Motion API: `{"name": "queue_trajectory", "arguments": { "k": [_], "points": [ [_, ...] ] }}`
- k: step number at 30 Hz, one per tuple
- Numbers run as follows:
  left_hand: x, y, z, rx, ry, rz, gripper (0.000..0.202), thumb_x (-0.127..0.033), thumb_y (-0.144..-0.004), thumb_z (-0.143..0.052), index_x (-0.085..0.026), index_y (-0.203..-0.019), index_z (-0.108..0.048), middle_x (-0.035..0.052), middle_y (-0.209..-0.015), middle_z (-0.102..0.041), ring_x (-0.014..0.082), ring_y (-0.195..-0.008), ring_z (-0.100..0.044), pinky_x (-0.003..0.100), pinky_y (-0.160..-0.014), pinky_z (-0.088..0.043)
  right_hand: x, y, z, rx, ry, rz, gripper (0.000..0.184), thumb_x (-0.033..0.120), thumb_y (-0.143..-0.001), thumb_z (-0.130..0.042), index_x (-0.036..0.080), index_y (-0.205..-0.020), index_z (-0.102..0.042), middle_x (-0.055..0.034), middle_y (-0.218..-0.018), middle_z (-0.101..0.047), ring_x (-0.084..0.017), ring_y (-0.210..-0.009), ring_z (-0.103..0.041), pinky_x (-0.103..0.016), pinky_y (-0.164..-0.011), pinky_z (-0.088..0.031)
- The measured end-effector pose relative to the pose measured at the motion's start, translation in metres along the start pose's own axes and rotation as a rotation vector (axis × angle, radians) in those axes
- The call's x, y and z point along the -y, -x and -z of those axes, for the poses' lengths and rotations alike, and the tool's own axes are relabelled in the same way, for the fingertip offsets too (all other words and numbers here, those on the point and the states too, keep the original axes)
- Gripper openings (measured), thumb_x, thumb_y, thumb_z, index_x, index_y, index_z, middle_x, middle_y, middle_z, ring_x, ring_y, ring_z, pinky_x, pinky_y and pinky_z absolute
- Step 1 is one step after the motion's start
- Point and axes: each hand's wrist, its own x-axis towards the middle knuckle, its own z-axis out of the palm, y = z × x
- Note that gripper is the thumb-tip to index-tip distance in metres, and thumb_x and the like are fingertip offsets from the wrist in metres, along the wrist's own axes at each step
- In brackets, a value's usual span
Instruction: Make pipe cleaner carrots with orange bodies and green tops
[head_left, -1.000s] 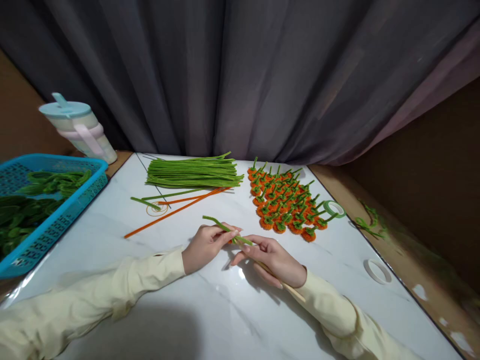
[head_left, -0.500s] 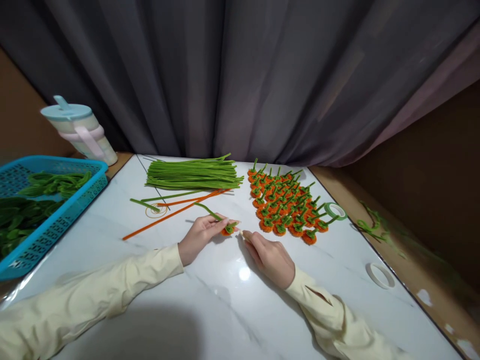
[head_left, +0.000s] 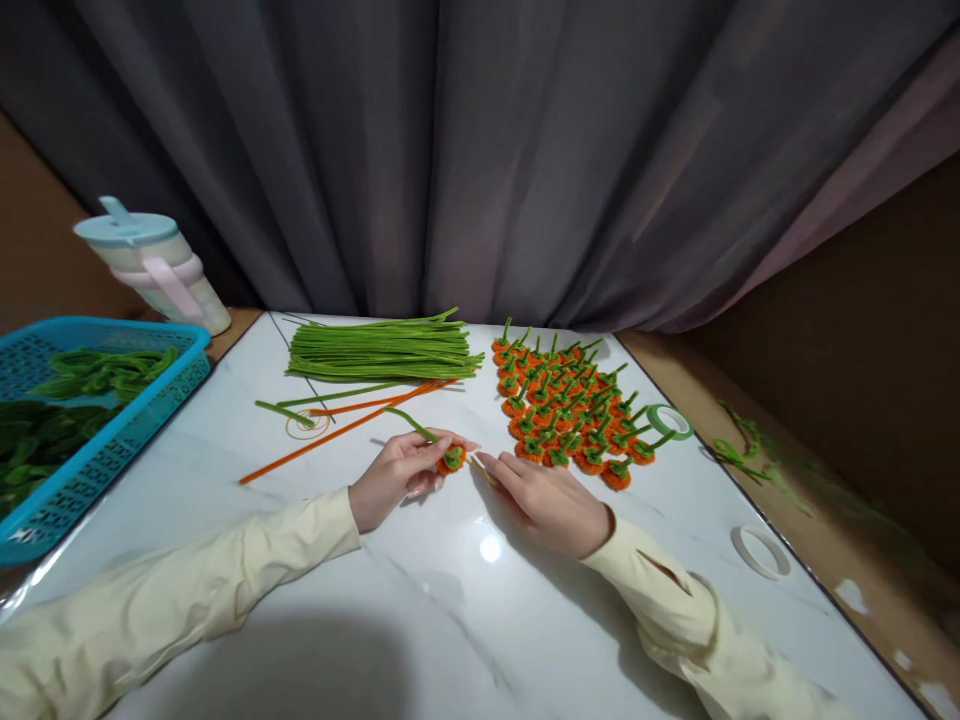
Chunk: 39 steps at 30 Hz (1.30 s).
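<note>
My left hand (head_left: 401, 472) is closed, pinching a small orange chenille-stem persimmon (head_left: 452, 459) with a green cap. A long green stem runs from it up over the hand. Just to the right, my right hand (head_left: 544, 495) is closed around a thin gold-coloured tool (head_left: 484, 472), whose kind is mostly hidden by the fingers. Its pale tip is close to the persimmon's right side. Beyond the right hand stand several finished orange persimmons (head_left: 559, 400) in rows, their green stems pointing up.
A bundle of green chenille stems (head_left: 382, 350) lies at the back, with loose orange stems (head_left: 300, 450) before it. At left are a blue basket (head_left: 150, 400) of green leaves and a tumbler (head_left: 161, 265). Green tape (head_left: 670, 422) and a white tape roll (head_left: 760, 552) lie right.
The persimmon has turned in my left fingers, so its green cap faces me more. My right hand has rotated flatter, its fingertips nearer the persimmon. The view has shifted slightly.
</note>
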Motion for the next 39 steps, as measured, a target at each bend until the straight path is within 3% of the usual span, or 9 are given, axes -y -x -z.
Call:
{"name": "queue_trajectory", "arguments": {
  "k": [3, 7, 10, 15, 20, 26, 33, 36, 39],
  "points": [
    [0.001, 0.000, 0.000, 0.002, -0.003, -0.029, 0.034, -0.037, -0.076, -0.063, -0.016, -0.103, -0.066, 0.0083, -0.092, -0.064, 0.0052, -0.052, -0.046, 0.018, -0.039, -0.027, 0.003, 0.008, 0.012, 0.008, -0.120, 0.008, 0.041, 0.010, -0.082, -0.043, 0.013, -0.122, -0.041, -0.0072, -0.089, -0.060, -0.016, -0.070, -0.057, -0.023, -0.048, -0.034],
    [0.003, 0.003, -0.002, 0.026, -0.061, -0.053, 0.034, -0.036, -0.077, -0.062, -0.016, -0.103, -0.065, 0.0063, -0.082, -0.065, 0.0062, -0.051, -0.048, 0.017, -0.039, -0.032, 0.016, 0.007, 0.011, -0.302, -0.491, 0.013, 0.018, 0.016, -0.090, -0.038, 0.015, -0.105, -0.049, -0.0072, -0.088, -0.059, -0.013, -0.073, -0.055, -0.023, -0.061, -0.043],
    [0.005, 0.005, -0.006, 0.040, -0.088, -0.060, 0.033, -0.038, -0.077, -0.061, -0.015, -0.101, -0.066, 0.0076, -0.089, -0.066, 0.0047, -0.047, -0.045, 0.018, -0.040, -0.036, 0.029, 0.003, 0.002, -0.440, -0.716, 0.044, 0.011, 0.020, -0.090, -0.043, 0.017, -0.096, -0.051, -0.0055, -0.087, -0.059, -0.011, -0.070, -0.053, -0.021, -0.060, -0.043],
    [0.002, 0.013, -0.015, 0.051, -0.165, -0.089, 0.033, -0.039, -0.076, -0.062, -0.012, -0.095, -0.066, 0.0062, -0.080, -0.066, 0.0072, -0.050, -0.051, 0.021, -0.048, -0.044, 0.040, 0.001, -0.008, -0.551, -0.838, -0.061, 0.008, 0.021, -0.088, -0.047, 0.018, -0.091, -0.053, -0.0035, -0.079, -0.058, -0.010, -0.062, -0.052, -0.020, -0.053, -0.043],
    [0.001, 0.020, -0.018, 0.085, -0.207, -0.123, 0.032, -0.039, -0.078, -0.059, -0.012, -0.095, -0.065, 0.0058, -0.075, -0.064, 0.0119, -0.062, -0.056, 0.022, -0.055, -0.048, 0.038, 0.002, -0.007, -0.612, -0.833, -0.005, 0.009, 0.018, -0.088, -0.047, 0.017, -0.085, -0.056, -0.0039, -0.076, -0.058, -0.012, -0.067, -0.054, -0.023, -0.060, -0.046],
    [0.005, 0.020, -0.015, 0.176, -0.252, -0.142, 0.035, -0.038, -0.080, -0.057, -0.013, -0.104, -0.062, 0.0067, -0.081, -0.064, 0.0107, -0.057, -0.056, 0.023, -0.053, -0.049, 0.037, 0.005, -0.007, -0.631, -0.696, 0.019, 0.014, 0.017, -0.089, -0.043, 0.017, -0.086, -0.057, -0.0051, -0.075, -0.059, -0.012, -0.067, -0.057, -0.022, -0.058, -0.047],
    [0.007, 0.018, -0.018, 0.076, -0.319, -0.186, 0.031, -0.040, -0.081, -0.054, -0.012, -0.090, -0.065, 0.0099, -0.095, -0.066, 0.0100, -0.052, -0.058, 0.025, -0.052, -0.051, 0.039, 0.010, -0.015, -0.655, -0.218, 0.117, 0.022, 0.011, -0.090, -0.037, 0.013, -0.092, -0.058, -0.0060, -0.070, -0.060, -0.012, -0.060, -0.057, -0.021, -0.047, -0.040],
    [0.006, 0.020, -0.021, -0.007, -0.343, -0.237, 0.028, -0.037, -0.082, -0.054, -0.012, -0.087, -0.065, 0.0099, -0.096, -0.067, 0.0141, -0.063, -0.063, 0.026, -0.060, -0.054, 0.039, 0.008, -0.009, -0.612, -0.527, -0.086, 0.016, 0.023, -0.089, -0.044, 0.016, -0.084, -0.057, -0.0041, -0.071, -0.060, -0.011, -0.059, -0.055, -0.020, -0.049, -0.043],
    [0.005, 0.023, -0.021, -0.079, -0.396, -0.346, 0.019, -0.029, -0.082, -0.055, -0.015, -0.086, -0.067, 0.0085, -0.100, -0.068, 0.0195, -0.091, -0.064, 0.030, -0.083, -0.051, 0.037, 0.004, 0.001, -0.318, -1.077, -0.373, 0.024, 0.040, -0.082, -0.053, 0.016, -0.077, -0.055, 0.0017, -0.055, -0.055, -0.008, -0.039, -0.046, -0.019, -0.035, -0.038]
  ]
}}
